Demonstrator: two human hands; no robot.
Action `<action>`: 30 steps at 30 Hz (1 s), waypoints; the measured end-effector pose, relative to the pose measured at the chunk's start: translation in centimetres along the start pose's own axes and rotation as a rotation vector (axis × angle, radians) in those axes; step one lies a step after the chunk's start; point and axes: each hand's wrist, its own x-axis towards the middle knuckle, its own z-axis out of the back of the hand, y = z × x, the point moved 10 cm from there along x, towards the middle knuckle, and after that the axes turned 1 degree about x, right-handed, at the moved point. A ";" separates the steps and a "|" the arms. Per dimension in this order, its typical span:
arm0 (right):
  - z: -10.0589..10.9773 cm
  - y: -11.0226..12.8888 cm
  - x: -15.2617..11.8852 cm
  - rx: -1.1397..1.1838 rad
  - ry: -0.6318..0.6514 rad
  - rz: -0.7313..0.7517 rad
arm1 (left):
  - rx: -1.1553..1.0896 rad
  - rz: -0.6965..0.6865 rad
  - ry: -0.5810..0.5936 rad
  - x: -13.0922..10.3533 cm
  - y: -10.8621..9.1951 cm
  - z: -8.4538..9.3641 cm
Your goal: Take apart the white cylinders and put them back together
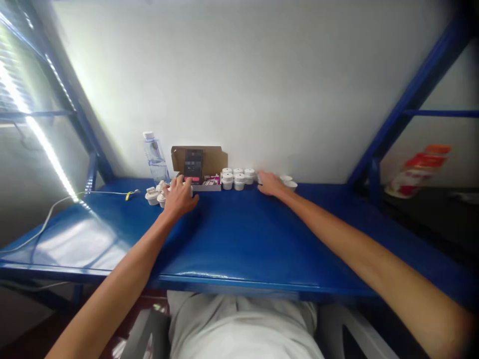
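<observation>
Holding left hand (pixel 178 198) by white tubs (pixel 151 198), right hand (pixel 271 184) by lidded cups (pixel 239 182). Leaving both grips impossible to tell.

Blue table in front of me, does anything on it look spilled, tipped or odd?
I see no spill on the blue table. The clear bottle behind the left hand seems to lean, but the blue frame slants too, so that's probably the lens. A white cable trails across the left end.
</observation>
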 end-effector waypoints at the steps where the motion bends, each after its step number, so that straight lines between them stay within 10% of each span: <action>1: -0.1 0.1 -0.3 -0.009 0.009 -0.002 | 0.000 0.002 0.015 0.1 0.2 -0.2; 6: 0.2 2.2 -2.9 0.436 0.018 0.013 | -0.036 -0.078 0.044 -0.2 -1.1 -0.5; 11: -2.8 3.4 -7.0 1.098 0.336 -0.150 | -0.446 -0.338 0.116 -1.6 -6.7 0.0; 18: 0.1 3.2 -7.1 0.538 0.005 0.030 | -0.842 -0.362 0.146 -2.4 -9.2 -0.8; 24: -0.2 8.8 -8.8 0.362 0.059 0.425 | -0.869 -0.262 0.284 -2.2 -8.0 -3.7; 30: 0.9 8.6 -9.2 0.340 -0.040 0.359 | -1.002 -0.245 0.264 -2.2 -8.3 -3.1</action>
